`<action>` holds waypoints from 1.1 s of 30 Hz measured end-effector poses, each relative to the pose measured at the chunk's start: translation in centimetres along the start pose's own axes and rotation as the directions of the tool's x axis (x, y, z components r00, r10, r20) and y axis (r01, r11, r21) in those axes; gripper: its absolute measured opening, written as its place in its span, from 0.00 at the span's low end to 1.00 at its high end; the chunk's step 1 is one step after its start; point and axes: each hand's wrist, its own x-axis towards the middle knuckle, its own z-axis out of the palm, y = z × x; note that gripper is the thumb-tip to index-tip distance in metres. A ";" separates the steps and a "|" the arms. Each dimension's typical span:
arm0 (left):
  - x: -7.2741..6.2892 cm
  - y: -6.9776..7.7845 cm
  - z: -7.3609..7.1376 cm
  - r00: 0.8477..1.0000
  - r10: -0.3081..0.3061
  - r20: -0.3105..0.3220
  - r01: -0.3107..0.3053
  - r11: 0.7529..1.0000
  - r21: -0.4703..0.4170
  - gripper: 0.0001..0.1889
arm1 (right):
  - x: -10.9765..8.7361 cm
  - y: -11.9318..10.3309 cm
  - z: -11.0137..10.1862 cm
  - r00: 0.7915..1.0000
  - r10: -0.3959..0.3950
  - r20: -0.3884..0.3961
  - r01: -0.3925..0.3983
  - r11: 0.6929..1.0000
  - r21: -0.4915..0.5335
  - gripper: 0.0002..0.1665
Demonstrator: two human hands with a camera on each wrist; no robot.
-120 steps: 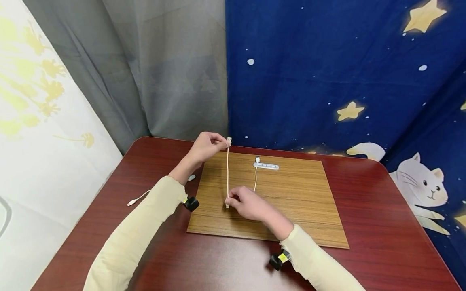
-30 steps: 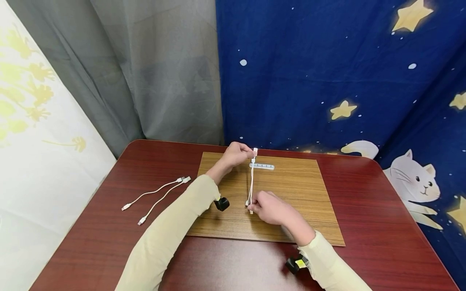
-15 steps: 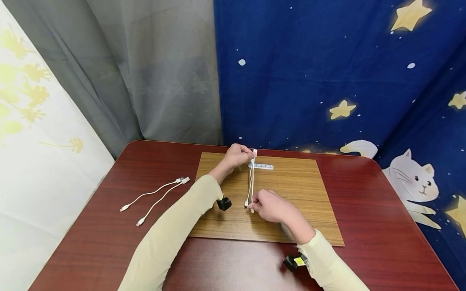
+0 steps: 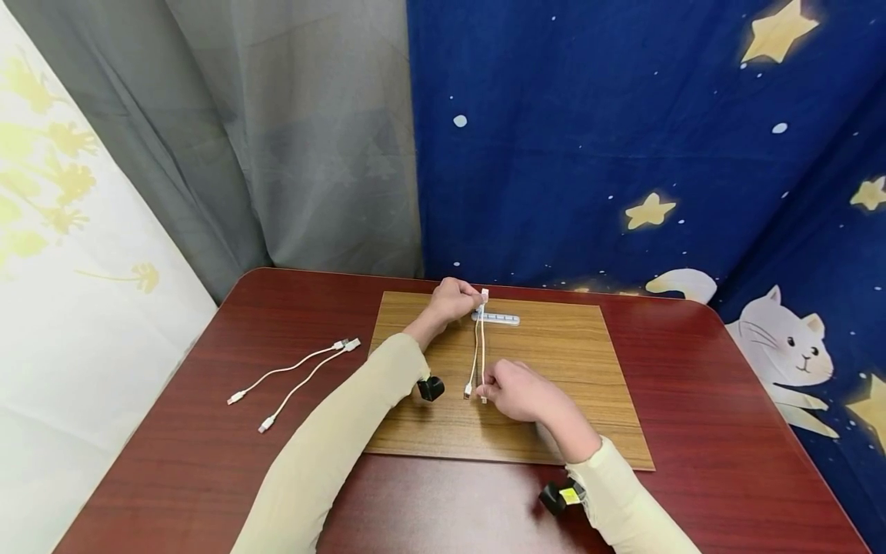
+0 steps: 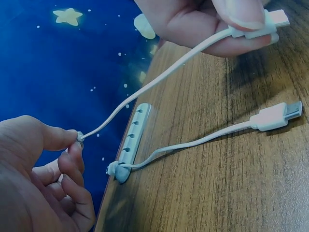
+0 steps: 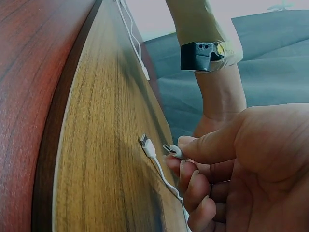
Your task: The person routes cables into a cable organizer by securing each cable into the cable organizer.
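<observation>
A white USB cable (image 5: 164, 73) is stretched between both hands above the wood-grain board (image 4: 574, 385). My left hand (image 4: 451, 300) pinches its far end, near the light-blue cable clip strip (image 5: 135, 137). My right hand (image 4: 521, 391) pinches the near end behind a small metal plug (image 6: 169, 148), close over the board. A second white cable (image 5: 193, 143) sits in the strip's end slot, and its plug (image 5: 273, 117) lies toward me on the board. The strip's other slots show bare in the left wrist view.
Two more white cables, one (image 4: 291, 368) behind the other (image 4: 304, 382), lie on the dark red table (image 4: 208, 446) left of the board. A grey curtain (image 4: 332, 154) and a blue starry curtain (image 4: 554, 154) hang behind the table.
Over four seconds both hands have carried the stretched cable rightward, from the board's left part to beside the cable in the strip. During the last second the hands have shifted only slightly.
</observation>
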 end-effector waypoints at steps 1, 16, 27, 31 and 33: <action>0.0 0.0 0.1 1.000 0.004 0.000 -0.004 1.000 0.002 0.10 | 0.0 0.0 0.0 1.000 0.004 0.001 -0.004 1.000 -0.001 0.18; 0.3 -0.7 0.7 0.997 0.073 -0.026 -0.072 0.996 0.045 0.11 | 0.4 0.2 0.0 0.998 0.067 -0.014 -0.067 0.997 -0.034 0.19; 1.0 -1.1 1.2 0.993 0.103 -0.050 -0.096 0.986 0.138 0.12 | 0.9 -0.1 -0.1 0.996 0.090 0.010 -0.088 0.988 -0.125 0.21; 1.1 -1.2 1.5 0.992 0.119 -0.047 -0.106 0.971 0.212 0.13 | 0.9 -0.1 -0.2 0.996 0.089 0.021 -0.084 0.981 -0.173 0.21; 1.1 -1.2 1.7 0.991 0.121 -0.048 -0.106 0.964 0.242 0.12 | 1.0 -0.2 -0.2 0.995 0.096 0.026 -0.089 0.978 -0.187 0.21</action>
